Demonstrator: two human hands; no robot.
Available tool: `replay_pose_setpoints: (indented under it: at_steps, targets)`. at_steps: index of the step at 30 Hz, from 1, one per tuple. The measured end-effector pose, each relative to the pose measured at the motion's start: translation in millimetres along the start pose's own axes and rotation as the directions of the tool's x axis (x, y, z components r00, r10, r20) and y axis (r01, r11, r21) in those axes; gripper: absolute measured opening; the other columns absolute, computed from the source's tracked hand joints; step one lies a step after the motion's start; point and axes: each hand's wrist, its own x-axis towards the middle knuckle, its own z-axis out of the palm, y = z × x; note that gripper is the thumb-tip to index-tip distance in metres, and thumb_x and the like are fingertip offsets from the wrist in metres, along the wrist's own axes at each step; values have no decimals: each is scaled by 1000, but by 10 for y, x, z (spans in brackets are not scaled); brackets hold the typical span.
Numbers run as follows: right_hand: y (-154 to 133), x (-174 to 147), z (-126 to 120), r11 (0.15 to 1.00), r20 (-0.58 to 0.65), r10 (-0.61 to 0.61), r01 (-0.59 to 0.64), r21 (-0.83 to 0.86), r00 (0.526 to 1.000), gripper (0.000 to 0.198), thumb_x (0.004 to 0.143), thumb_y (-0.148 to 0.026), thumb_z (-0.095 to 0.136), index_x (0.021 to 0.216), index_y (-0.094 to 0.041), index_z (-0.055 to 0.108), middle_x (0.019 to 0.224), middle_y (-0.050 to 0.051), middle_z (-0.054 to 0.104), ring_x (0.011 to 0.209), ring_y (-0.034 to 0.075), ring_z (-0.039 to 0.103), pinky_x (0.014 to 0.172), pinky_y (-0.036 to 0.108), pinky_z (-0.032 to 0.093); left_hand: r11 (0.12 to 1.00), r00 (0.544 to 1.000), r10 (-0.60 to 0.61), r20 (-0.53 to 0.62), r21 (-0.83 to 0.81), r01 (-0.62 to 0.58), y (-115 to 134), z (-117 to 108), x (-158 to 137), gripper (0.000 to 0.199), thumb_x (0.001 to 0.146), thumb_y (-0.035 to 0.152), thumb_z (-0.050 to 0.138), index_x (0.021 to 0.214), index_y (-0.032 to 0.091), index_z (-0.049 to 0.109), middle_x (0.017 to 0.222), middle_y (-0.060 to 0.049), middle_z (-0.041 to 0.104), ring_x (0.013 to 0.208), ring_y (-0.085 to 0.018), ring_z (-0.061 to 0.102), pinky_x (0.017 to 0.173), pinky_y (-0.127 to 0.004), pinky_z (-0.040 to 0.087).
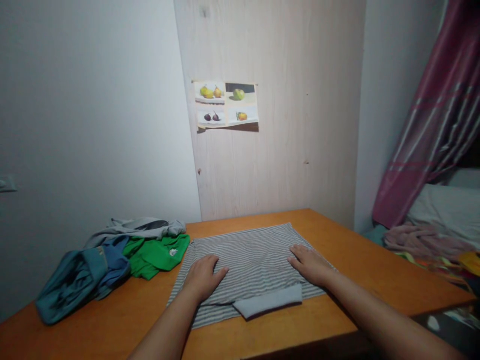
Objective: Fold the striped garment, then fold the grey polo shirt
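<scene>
A grey-and-white striped shirt [251, 265] lies spread on the orange wooden table, its plain light-grey collar [270, 301] towards me. On the shirt's left part rests my left hand [204, 277], palm down with the thumb spread away from the fingers. My right hand [308, 264] lies flat on the right part, fingers stretched out and pointing left and away. Neither hand grips the cloth. Small creases run across the shirt between the two hands.
Crumpled clothes sit at the table's left: a teal garment [71, 285], a green one [157, 255] and a grey one [138, 229]. A wall stands behind the table [363, 260], with a fruit picture [227, 106] on it. At right hangs a purple curtain [420, 115] beside bedding [446, 210].
</scene>
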Motion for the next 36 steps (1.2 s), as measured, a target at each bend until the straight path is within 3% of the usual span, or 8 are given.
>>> replay_pose_setpoints:
  at_steps: [9,13,17,20,24,28,31,36]
  targets:
    - [195,61,-59,1000,97,-9,8,8,995,74,96,-64,31,154,-19,42,162,12,31,151,33,25,121,57,20,972,956,-213,200,144,186,-198,-4,82,83,92,71,33,151,14,43,160,-21,35,148,-38,31,117,-59,25]
    - [364,194,-211,999,94,46,-45,-17,995,69,96,-61,35,149,-18,49,159,15,38,149,37,28,117,63,24,967,965,-192,181,205,154,-329,-146,198,66,93,65,35,130,17,63,144,-20,56,135,-40,49,109,-61,34]
    - [369,477,-275,999,-17,11,-10,35,1000,59,98,-52,39,141,-15,57,152,16,48,146,35,36,118,53,29,966,986,-137,90,233,113,-407,-168,402,51,97,51,34,106,15,70,122,-20,69,115,-35,63,99,-52,45]
    - [293,698,-199,996,-70,-29,35,82,997,61,99,-48,38,146,-11,51,156,17,42,147,31,33,120,44,28,974,996,-76,55,218,62,-452,-54,559,48,97,46,36,119,15,66,138,-20,61,129,-33,55,107,-51,39]
    - [308,853,-71,999,19,-35,34,35,999,64,99,-54,37,148,-14,49,158,16,39,147,32,33,119,50,28,983,985,-119,128,155,98,-572,73,673,56,97,53,36,138,19,56,153,-17,48,142,-33,43,112,-57,31]
    - [437,948,-135,994,-7,94,-94,-52,996,51,95,-53,44,130,-23,66,141,15,60,130,37,54,109,61,34,967,984,-128,121,237,97,-779,-17,743,46,97,49,39,118,20,67,132,-17,66,125,-34,58,104,-55,40]
    - [423,1096,-268,985,-74,147,-153,-83,986,39,94,-44,48,112,-21,74,117,16,73,111,35,66,98,51,45,939,987,-145,64,324,116,-922,-107,845,38,96,40,41,104,17,70,111,-18,72,109,-32,66,94,-45,47]
    - [128,1457,-322,998,-112,70,-70,1,991,40,93,-35,49,124,-19,70,124,14,71,119,28,63,98,36,46,944,988,-155,3,295,148,-961,-61,1091,40,96,28,41,130,14,58,130,-17,65,118,-29,63,94,-38,49]
